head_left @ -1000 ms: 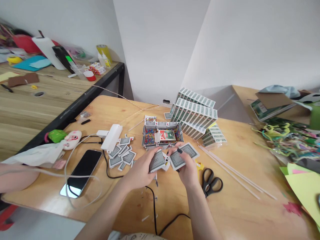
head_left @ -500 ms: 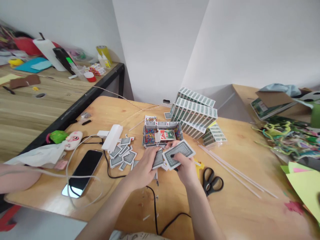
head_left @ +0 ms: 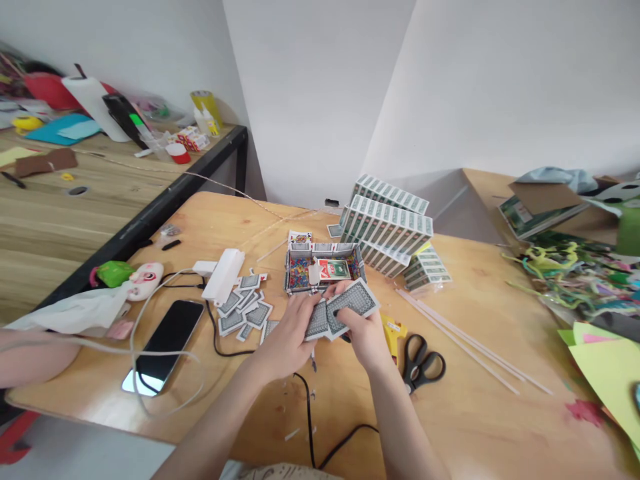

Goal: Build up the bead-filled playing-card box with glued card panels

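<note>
My left hand (head_left: 286, 333) is closed on a playing card (head_left: 317, 321), back side up, over the front of the table. In my right hand (head_left: 367, 337) is another playing card (head_left: 354, 303), tilted and pinched under the thumb; its left edge meets or overlaps the left card. Just beyond both hands stands a small open box (head_left: 361, 261) walled with cards, with colourful bits inside. A red and green card pack (head_left: 334, 269) lies in it. Loose cut cards (head_left: 258, 315) are scattered left of my left hand. The fingertips under the cards are partly hidden.
Black scissors (head_left: 423, 363) and a yellow tool (head_left: 391, 331) lie right of my hands. Stacked card packs (head_left: 387, 223) stand behind. A phone (head_left: 164, 347), white cable and white power strip (head_left: 224, 277) are left, near another person's arm (head_left: 35, 357). Pale sticks (head_left: 460, 340) lie right.
My right hand has moved slightly left with its card, bringing it closer to the card in my left hand. The yellow tool shows more now. My left hand is nearly still.
</note>
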The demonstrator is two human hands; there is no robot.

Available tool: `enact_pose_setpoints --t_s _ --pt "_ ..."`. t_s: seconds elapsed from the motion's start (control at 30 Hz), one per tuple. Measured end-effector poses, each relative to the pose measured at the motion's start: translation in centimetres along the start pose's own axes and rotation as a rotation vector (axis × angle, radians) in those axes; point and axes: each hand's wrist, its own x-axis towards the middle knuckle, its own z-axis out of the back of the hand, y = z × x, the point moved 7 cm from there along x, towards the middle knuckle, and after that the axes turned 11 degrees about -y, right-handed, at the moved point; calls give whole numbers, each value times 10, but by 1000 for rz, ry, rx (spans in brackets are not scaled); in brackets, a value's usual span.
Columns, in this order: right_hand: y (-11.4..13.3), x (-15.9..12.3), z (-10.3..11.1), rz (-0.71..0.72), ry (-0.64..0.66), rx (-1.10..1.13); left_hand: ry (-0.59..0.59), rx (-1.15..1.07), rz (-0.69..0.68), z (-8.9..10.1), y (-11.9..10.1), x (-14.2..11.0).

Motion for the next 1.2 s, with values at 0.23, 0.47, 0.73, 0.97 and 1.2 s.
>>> enact_pose_setpoints --t_s 0.23,0.47,0.73,0.97,1.2 --pt "-1 0 -3 193 -78 -114 -15 -2 -14 6 -8 3" --pt "-6 -5 -7 272 -99 -114 -17 77 14 4 -8 4" --pt "-13 -4 2 153 -76 -118 -31 351 23 13 -6 10" --pt "-19 10 36 -189 82 -329 -1 681 -57 24 -3 16" --pt "-42 5 27 -219 143 -239 30 674 -52 22 -2 17"
